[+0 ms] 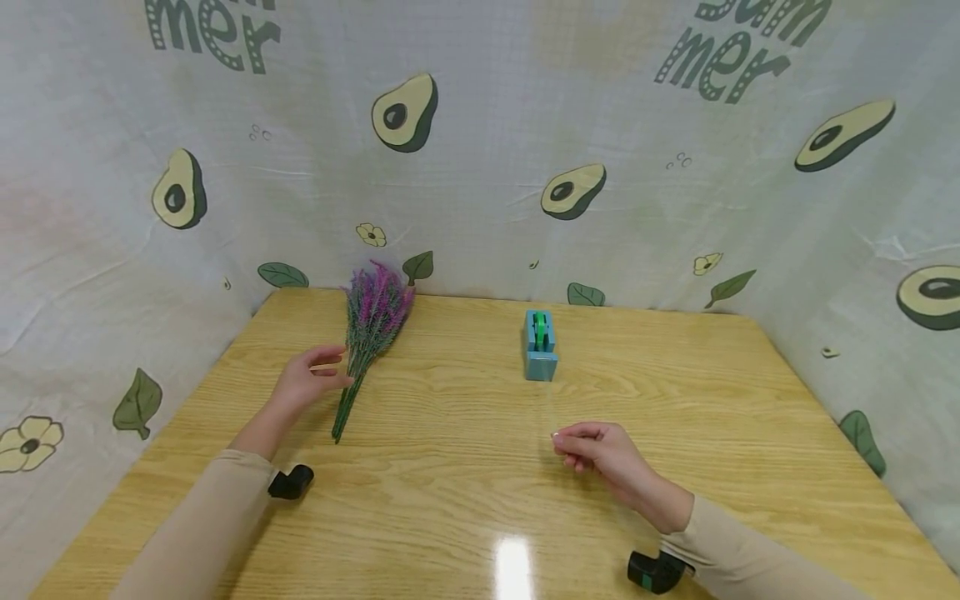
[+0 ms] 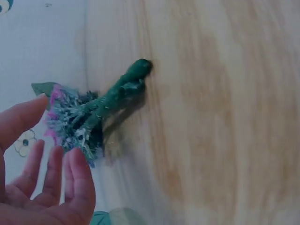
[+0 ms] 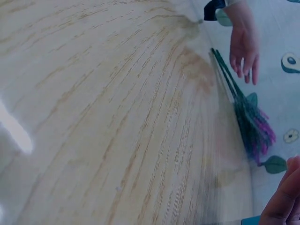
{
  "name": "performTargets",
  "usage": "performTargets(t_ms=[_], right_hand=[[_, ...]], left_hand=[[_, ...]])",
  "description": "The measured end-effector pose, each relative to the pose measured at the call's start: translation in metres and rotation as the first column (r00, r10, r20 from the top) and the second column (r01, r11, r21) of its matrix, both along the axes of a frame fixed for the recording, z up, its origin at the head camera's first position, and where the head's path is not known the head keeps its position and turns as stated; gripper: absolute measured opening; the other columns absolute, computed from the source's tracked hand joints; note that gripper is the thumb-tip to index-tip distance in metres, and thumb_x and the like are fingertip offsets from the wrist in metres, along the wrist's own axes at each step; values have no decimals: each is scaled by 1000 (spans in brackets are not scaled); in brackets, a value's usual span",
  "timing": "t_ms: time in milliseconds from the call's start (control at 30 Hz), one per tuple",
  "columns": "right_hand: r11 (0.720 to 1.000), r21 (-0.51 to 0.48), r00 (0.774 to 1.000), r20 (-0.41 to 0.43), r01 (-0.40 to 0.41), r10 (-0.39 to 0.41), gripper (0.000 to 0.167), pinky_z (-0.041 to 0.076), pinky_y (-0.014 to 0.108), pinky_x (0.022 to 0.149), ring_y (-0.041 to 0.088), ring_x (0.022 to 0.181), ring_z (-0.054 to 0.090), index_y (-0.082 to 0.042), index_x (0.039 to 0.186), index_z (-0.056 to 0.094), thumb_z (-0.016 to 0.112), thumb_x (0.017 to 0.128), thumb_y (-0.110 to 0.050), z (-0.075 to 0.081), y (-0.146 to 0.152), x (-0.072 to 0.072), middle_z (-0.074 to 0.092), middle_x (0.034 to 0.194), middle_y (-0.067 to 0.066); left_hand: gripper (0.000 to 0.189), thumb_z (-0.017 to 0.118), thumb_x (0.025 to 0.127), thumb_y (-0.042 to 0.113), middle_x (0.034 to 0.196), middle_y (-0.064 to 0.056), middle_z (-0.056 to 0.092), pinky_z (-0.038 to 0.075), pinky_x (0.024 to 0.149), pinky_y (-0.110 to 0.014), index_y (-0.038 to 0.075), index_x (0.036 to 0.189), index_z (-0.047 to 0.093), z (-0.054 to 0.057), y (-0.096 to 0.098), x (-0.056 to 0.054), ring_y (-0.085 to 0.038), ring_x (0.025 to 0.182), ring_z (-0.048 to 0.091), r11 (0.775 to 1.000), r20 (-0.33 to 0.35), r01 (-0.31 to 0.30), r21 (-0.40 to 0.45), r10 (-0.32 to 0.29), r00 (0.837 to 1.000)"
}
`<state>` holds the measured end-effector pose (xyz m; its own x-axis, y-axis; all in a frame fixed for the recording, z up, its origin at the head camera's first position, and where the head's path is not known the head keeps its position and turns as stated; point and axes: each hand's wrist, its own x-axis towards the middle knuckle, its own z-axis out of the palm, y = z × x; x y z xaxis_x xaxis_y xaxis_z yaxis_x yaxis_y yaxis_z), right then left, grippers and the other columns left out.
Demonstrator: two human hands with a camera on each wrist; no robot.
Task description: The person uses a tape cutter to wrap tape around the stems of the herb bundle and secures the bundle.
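1. On our table (image 1: 442, 467), the purple flowers (image 1: 378, 304) lie left of centre, blooms toward the avocado-print cloth (image 1: 487, 125), green stems toward us.
2. Our left hand (image 1: 303, 382) has its fingers loosely spread beside those stems; we cannot tell whether they touch.
3. Our right hand (image 1: 603, 454) brings thumb and forefinger together; we cannot tell what they pinch.
4. Beyond it stands the blue tape dispenser (image 1: 541, 367), holding a green roll (image 1: 540, 329).

Near the left grip (image 3: 245, 51), purple flowers (image 3: 253, 124) lie on the wooden table (image 3: 117, 117) (the right grip (image 3: 283, 199) is cropped).
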<state>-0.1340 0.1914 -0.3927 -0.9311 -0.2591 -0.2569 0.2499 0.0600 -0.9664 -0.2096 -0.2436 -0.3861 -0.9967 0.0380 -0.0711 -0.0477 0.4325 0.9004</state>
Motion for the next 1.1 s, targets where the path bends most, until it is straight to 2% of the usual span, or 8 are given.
performTargets(t_ms=[100, 267, 533, 700, 800, 933, 1033, 1100], right_hand=[[1000, 0, 1000, 3, 2, -2, 28, 50, 21, 57, 8, 63, 58, 11, 103, 64, 66, 88, -13, 0, 0, 0, 67, 80, 4], [1000, -3, 1000, 2, 5, -5, 29, 50, 21, 57, 8, 62, 58, 11, 104, 64, 65, 88, -13, -1, 0, 0, 67, 79, 3], [1000, -14, 1000, 11, 6, -6, 28, 50, 20, 57, 8, 63, 58, 11, 104, 64, 66, 88, -12, -2, -1, 0, 67, 81, 5], [1000, -17, 1000, 12, 6, -6, 28, 50, 20, 57, 8, 63, 58, 12, 104, 63, 65, 88, -11, -3, -1, 0, 68, 81, 5], [1000, -20, 1000, 12, 8, -8, 26, 49, 19, 56, 7, 62, 57, 11, 102, 64, 65, 88, -11, -3, -1, 1, 67, 80, 4], [1000, -29, 1000, 4, 1, -1, 23, 49, 19, 56, 7, 62, 58, 9, 101, 65, 65, 88, -10, -3, -1, 1, 67, 80, 4], [999, -41, 1000, -5, -7, 6, 17, 49, 19, 56, 7, 62, 57, 5, 98, 67, 64, 89, -10, -2, 0, 0, 67, 80, 4], [999, -51, 1000, -9, -9, 8, 14, 49, 19, 57, 7, 61, 57, 2, 96, 68, 63, 89, -9, -1, 0, 0, 67, 80, 3]], left_hand=[[72, 69, 85, 12, 139, -28, 34, 47, 90, -43, -2, 143, 30, -3, -4, -1, -42, 121, 40, 1000, 98, 20, 5, -20, 995], [80, 72, 82, 10, 135, -32, 36, 48, 89, -38, -11, 142, 23, -10, -7, -3, -42, 119, 42, 992, 221, 119, -42, -107, 969], [75, 71, 79, 4, 123, -34, 45, 47, 85, -42, -18, 136, 27, -11, -7, -3, -43, 113, 45, 962, 197, 237, -137, -208, 958], [72, 68, 81, 4, 125, -36, 44, 48, 85, -43, -16, 137, 28, -13, -10, -1, -45, 114, 44, 957, 172, 238, -166, -210, 963], [70, 69, 81, 4, 116, -33, 50, 49, 81, -42, -18, 135, 30, -12, -8, -1, -42, 106, 50, 949, 164, 233, -211, -200, 966], [63, 62, 83, 2, 113, -34, 48, 48, 75, -42, -21, 132, 30, -11, -2, -3, -42, 102, 50, 921, 172, 248, -301, -204, 964], [58, 49, 89, 0, 119, -40, 41, 48, 70, -40, -21, 135, 21, -12, -1, -3, -39, 93, 54, 930, 197, 246, -273, -196, 960], [55, 41, 94, 0, 114, -38, 42, 46, 63, -36, -19, 137, 15, -14, -2, -3, -30, 80, 56, 945, 212, 234, -228, -186, 959]])
